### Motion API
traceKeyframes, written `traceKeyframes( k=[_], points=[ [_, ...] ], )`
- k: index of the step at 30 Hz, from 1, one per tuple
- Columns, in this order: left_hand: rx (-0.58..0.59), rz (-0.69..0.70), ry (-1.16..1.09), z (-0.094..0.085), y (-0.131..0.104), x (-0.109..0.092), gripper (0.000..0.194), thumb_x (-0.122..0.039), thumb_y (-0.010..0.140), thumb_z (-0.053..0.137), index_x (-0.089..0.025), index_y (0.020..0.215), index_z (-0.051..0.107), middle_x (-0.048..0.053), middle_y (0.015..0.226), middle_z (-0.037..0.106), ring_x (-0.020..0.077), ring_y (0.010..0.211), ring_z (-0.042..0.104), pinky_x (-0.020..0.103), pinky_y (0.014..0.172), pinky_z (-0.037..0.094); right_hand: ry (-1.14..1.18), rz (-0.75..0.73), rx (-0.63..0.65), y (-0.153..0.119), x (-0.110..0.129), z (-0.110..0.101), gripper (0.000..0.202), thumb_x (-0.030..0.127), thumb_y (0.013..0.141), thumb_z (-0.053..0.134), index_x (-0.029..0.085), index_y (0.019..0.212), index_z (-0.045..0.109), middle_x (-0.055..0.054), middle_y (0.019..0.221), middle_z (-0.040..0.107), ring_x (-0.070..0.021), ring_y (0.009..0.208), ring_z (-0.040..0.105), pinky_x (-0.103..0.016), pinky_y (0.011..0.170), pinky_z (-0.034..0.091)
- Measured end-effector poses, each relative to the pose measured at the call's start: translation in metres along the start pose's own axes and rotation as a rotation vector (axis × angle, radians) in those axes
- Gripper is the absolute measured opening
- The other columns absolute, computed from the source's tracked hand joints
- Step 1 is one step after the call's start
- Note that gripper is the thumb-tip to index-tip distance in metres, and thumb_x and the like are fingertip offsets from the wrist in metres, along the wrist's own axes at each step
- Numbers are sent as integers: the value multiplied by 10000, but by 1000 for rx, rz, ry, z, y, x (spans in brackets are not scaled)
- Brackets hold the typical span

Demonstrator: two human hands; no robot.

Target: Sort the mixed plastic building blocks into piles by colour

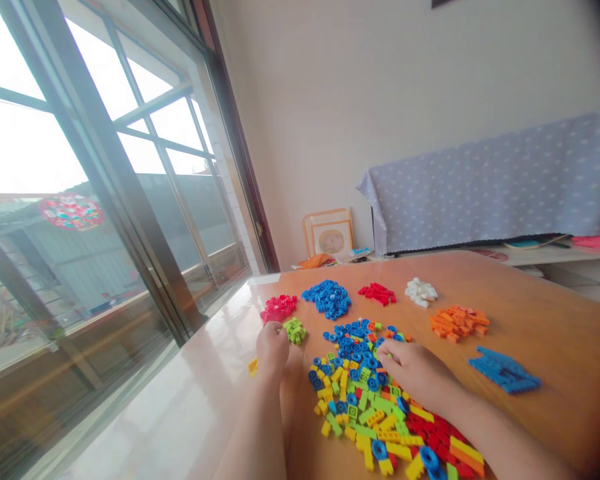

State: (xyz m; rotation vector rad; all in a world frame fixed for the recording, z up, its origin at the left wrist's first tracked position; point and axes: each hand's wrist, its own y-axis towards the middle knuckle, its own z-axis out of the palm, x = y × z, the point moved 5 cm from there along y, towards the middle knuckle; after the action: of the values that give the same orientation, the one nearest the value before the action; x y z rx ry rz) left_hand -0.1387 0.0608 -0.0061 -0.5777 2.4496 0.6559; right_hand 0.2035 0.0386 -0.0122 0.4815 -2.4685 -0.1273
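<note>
Bent inward, the fingers of the right hand (409, 367) reach the upper right of the mixed toy-brick pile (375, 404); whether they close on anything is unclear. Studded yellow, lime, red and orange bricks and round blue pieces spread leftward and below. The left hand (273, 343), also curled, its hold hidden, is beside the lime-green brick pile (295, 331).

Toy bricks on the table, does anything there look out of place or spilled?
Only the middle heap stands out: it sprawls in mixed colours, while the orange pile and the white pile beyond it each look single-coloured. Nothing looks damaged.
</note>
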Motion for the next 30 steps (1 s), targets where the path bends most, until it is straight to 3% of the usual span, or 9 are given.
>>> traceKeyframes(
  k=[6, 14, 17, 22, 27, 30],
  points=[
    [14, 62, 69, 3, -4, -10, 197, -139, 831, 504, -166, 825, 698, 78, 796, 713, 201, 789, 644, 266, 671, 395, 6, 7, -3, 1, -1, 0, 291, 396, 941, 433, 241, 774, 614, 15, 664, 635, -149, 633, 539, -252, 582, 244],
    [-11, 93, 69, -9, -6, -21, 290, -161, 868, 492, -164, 1085, 684, 111, 1047, 728, 224, 978, 651, 283, 813, 442, -1, 10, -4, 3, -5, 4, 273, 371, 929, 450, 240, 777, 634, 15, 668, 636, -145, 633, 531, -246, 586, 236],
    [5, 147, 19, -8, -11, -30, 279, -179, 865, 498, -168, 1076, 680, 91, 1030, 722, 205, 946, 645, 272, 780, 443, 6, 5, -8, 1, 0, -1, 276, 371, 931, 447, 235, 774, 629, 15, 655, 620, -143, 624, 523, -251, 573, 223],
    [228, 272, -32, 9, -28, -50, 222, -195, 830, 555, -185, 989, 709, 37, 865, 706, 168, 808, 625, 241, 684, 426, 8, 2, 6, -1, 6, -5, 279, 372, 934, 444, 230, 746, 594, 24, 644, 606, -135, 602, 503, -255, 557, 211],
    [461, 472, -52, 29, -51, -65, 303, -126, 775, 551, -201, 995, 746, 42, 940, 705, 157, 832, 625, 236, 719, 453, -8, 26, -3, 2, 1, 0, 260, 363, 924, 457, 235, 749, 600, 25, 641, 613, -136, 604, 507, -256, 564, 215],
    [541, 506, -43, 36, -58, -67, 313, -92, 734, 564, -206, 938, 772, 45, 984, 702, 164, 877, 630, 242, 769, 469, -13, 22, -4, 2, 0, 0, 260, 360, 926, 452, 234, 755, 601, 26, 645, 617, -136, 608, 516, -255, 567, 217]
  ],
)
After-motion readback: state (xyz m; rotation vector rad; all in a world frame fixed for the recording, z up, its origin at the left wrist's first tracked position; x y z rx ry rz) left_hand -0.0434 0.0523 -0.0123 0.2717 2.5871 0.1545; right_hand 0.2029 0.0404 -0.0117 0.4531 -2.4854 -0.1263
